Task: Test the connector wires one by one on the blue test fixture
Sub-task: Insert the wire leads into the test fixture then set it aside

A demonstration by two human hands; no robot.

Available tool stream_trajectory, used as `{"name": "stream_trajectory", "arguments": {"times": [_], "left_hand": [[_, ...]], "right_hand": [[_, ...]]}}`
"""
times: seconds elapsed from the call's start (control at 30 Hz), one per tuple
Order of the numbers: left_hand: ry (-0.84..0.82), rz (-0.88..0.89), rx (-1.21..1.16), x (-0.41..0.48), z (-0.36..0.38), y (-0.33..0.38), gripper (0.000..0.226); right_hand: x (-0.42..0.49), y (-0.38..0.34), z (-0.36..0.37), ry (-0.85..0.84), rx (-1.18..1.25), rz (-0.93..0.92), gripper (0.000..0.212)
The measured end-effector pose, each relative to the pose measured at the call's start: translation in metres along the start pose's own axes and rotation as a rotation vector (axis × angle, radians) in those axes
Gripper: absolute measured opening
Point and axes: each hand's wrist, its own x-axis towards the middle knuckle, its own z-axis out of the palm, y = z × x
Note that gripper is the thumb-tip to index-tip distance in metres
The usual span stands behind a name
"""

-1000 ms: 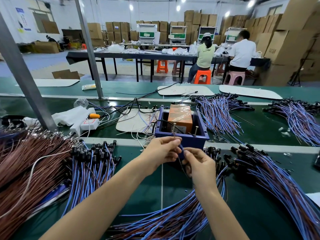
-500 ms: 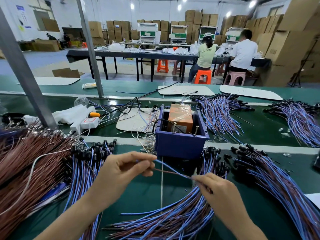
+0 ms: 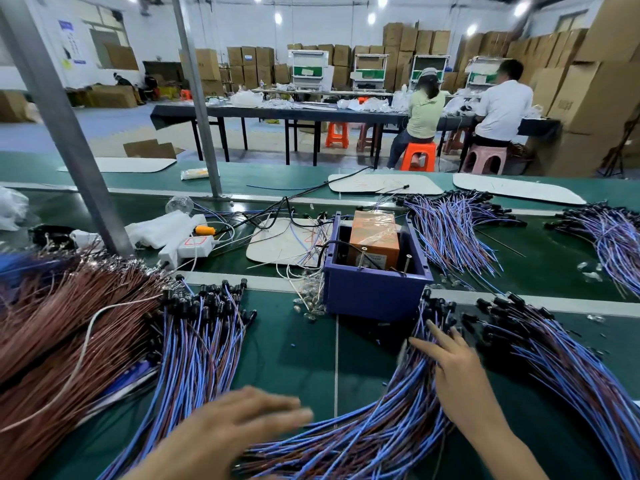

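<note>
Right hand [image 3: 457, 372], fingers spread, touches the thin blue-and-brown connector wires [image 3: 381, 427] — light, floppy, tangle-prone; best pinched near a black plug [image 3: 438, 303] — left hand [image 3: 242, 424] blurred, open, seemingly empty

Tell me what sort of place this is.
Most likely a wire-harness assembly workshop: heaps of connector wires on a green bench, a blue test fixture, and stacked cartons behind seated workers.

L hand [image 3: 242, 422] + R hand [image 3: 455, 370] bare; forearms [image 3: 504, 445] bare.
</note>
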Motion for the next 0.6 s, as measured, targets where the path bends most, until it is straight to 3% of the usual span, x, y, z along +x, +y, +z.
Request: {"name": "stream_trajectory", "arguments": {"times": [0.1, 0.2, 0.33, 0.43, 0.53, 0.6], "left_hand": [[0.171, -0.383, 0.159, 0.006, -0.015, -0.027, 0.055], [0.018, -0.721, 0.36, 0.022, -0.012, -0.059, 0.065], [-0.045, -0.725, 0.574, 0.049, 0.002, -0.074, 0.057], [0.002, -0.71, 0.543, 0.061, 0.008, -0.08, 0.043], [0.282, -0.664, 0.198, 0.07, 0.003, -0.075, 0.031], [0.537, -0.506, 0.011, 0.076, -0.006, -0.055, 0.028]], "right_hand": [[-0.003, -0.004, 0.003, 0.031, 0.122, 0.003, 0.056], [-0.004, -0.014, 0.004, 0.085, 0.202, -0.042, 0.047], [-0.006, -0.03, 0.006, 0.063, 0.202, -0.091, 0.04], [-0.007, -0.035, 0.005, 0.066, 0.189, -0.116, 0.036], [-0.013, -0.042, 0.001, 0.1, 0.331, -0.13, 0.033], [-0.017, -0.051, -0.006, 0.085, 0.536, -0.08, 0.036]]}}
